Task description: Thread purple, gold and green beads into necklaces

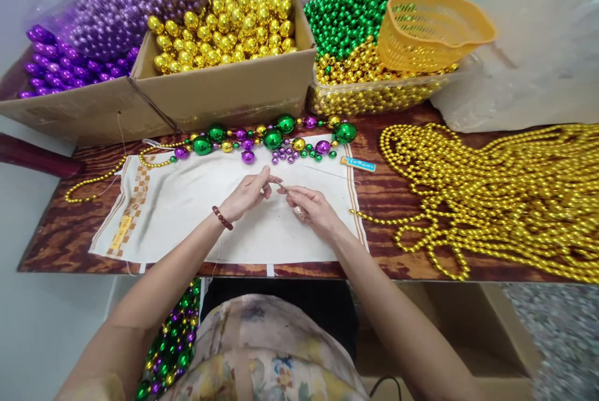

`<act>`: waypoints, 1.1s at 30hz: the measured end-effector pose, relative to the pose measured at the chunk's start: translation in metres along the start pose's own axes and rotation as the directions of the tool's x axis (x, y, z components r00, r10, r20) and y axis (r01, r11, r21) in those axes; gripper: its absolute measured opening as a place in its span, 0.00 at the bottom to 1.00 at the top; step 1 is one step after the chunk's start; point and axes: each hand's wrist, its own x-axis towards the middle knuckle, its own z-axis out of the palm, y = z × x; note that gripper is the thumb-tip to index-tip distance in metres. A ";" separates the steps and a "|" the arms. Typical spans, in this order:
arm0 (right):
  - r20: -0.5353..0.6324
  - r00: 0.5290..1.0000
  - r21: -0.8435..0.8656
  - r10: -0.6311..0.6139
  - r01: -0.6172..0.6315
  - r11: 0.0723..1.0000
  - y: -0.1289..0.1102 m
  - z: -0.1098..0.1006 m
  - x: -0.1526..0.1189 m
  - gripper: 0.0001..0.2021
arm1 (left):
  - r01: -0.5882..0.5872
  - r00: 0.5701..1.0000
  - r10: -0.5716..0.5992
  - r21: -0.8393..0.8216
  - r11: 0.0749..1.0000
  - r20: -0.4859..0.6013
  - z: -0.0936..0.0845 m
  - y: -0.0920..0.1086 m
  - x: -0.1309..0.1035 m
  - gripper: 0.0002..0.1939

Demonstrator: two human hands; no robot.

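Observation:
Over the white cloth [196,214], both hands meet with their fingertips close together. My left hand [248,194], a beaded bracelet [222,217] at its wrist, is closed in a pinch. My right hand [312,209] is pinched too, and a thin dark sliver spans the small gap between the two. What this sliver is cannot be made out. A small shiny patch shows under the right fingers. Just beyond the hands, a strand of large and small green, purple and gold beads [274,138] lies along the cloth's far edge, with loose small purple beads [285,154] beside it.
Cardboard boxes of purple beads [56,64] and gold beads [243,14] stand behind. A tub of green and gold beads [374,98] holds a yellow basket [435,33]. Gold bead strands [491,201] cover the table's right side. A small blue packet [359,164] lies near the cloth.

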 end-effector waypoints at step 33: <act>-0.005 0.997 -0.422 0.074 -0.069 0.904 -0.016 -0.057 -0.037 0.20 | -0.472 0.838 0.489 0.770 0.428 0.242 -0.016 -0.006 -0.016 0.14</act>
